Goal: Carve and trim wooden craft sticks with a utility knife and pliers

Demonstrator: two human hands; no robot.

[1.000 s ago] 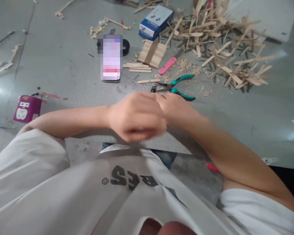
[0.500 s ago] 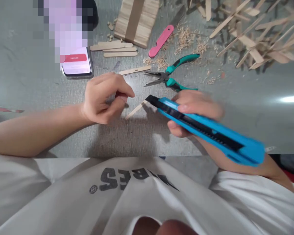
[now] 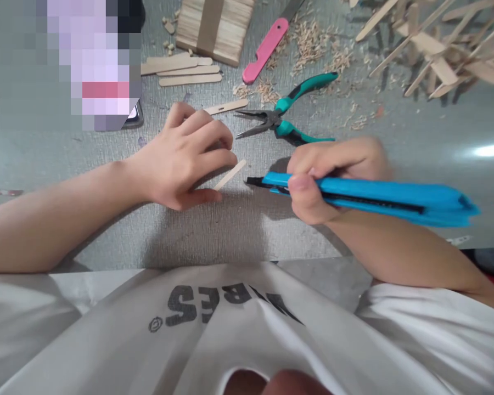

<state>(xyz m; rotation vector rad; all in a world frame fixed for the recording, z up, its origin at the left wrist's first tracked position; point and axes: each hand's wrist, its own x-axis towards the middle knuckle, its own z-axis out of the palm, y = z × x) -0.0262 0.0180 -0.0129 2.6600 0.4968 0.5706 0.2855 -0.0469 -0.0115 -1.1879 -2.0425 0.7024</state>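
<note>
My right hand [image 3: 333, 178] is wrapped round a blue utility knife [image 3: 395, 197], its dark blade end pointing left just above the table. To the left of that tip lies a narrow piece of craft stick [image 3: 231, 174], slanting up to the right. My left hand [image 3: 189, 159] is palm down with its fingers apart and bent, the thumb at the stick's lower end; whether it presses on the stick I cannot tell. Beyond my left fingertips is a craft stick with a small slot [image 3: 230, 106]. Long-nose pliers [image 3: 271, 118] with green handles lie open beyond the hands.
A banded bundle of craft sticks [image 3: 230, 33] and several loose sticks [image 3: 189, 78] are at the back. Near them lie a pink-handled folding knife [image 3: 267, 49] and wood shavings [image 3: 313, 46]. A stick structure [image 3: 436, 49] stands back right. A phone [image 3: 136, 116] is partly blurred out.
My left hand has turned palm down and spread its fingers by the narrow stick piece. The knife's blade end has moved away from the stick, and its handle has swung up to the right.
</note>
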